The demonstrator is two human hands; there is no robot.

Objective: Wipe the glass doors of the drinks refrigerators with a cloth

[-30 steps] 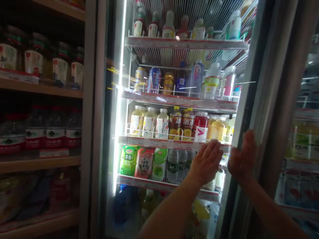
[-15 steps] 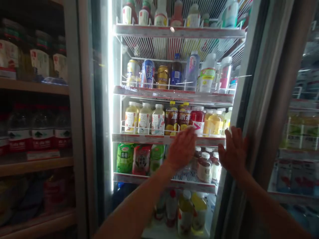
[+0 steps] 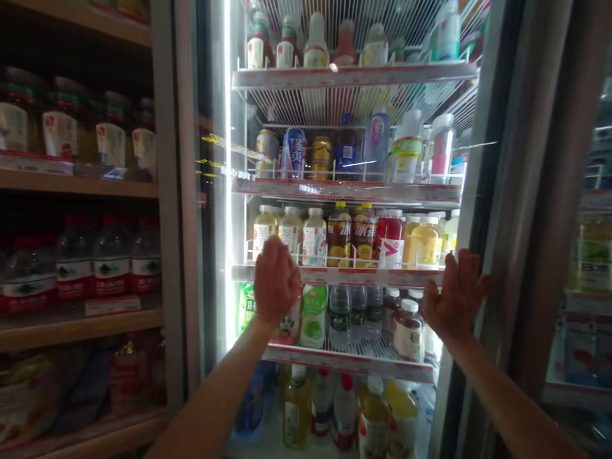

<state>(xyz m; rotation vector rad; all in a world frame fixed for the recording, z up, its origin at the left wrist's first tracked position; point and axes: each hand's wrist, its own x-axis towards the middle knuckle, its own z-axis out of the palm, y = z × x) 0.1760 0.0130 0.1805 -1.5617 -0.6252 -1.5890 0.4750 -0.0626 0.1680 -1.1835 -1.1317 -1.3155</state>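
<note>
A lit drinks fridge (image 3: pixel 354 275) fills the middle of the view, and reflections on its front suggest glass. My left hand (image 3: pixel 276 280) is raised before its left part, palm toward it, fingers up and holding nothing. It partly covers the pale tea bottles (image 3: pixel 314 237) and the pouches below them. My right hand (image 3: pixel 456 296) is raised near the right door frame (image 3: pixel 495 191), fingers spread, also holding nothing. Whether either palm touches the glass I cannot tell. Dark iced-tea bottles (image 3: pixel 339 236) and a red drink bottle (image 3: pixel 391 239) stand between the hands.
Wooden shelves (image 3: pixel 81 328) at the left carry red-labelled water bottles (image 3: pixel 112 261) and dark-capped jars (image 3: pixel 62 124). Cans and bottles line the upper fridge racks, with clear water bottles (image 3: pixel 340 319) lower down. Another fridge section (image 3: pixel 593 255) stands at the right.
My left hand has moved left across the fridge front, uncovering the clear water bottles. My right hand stays near the right frame. The view has shifted slightly, showing more of the left shelves.
</note>
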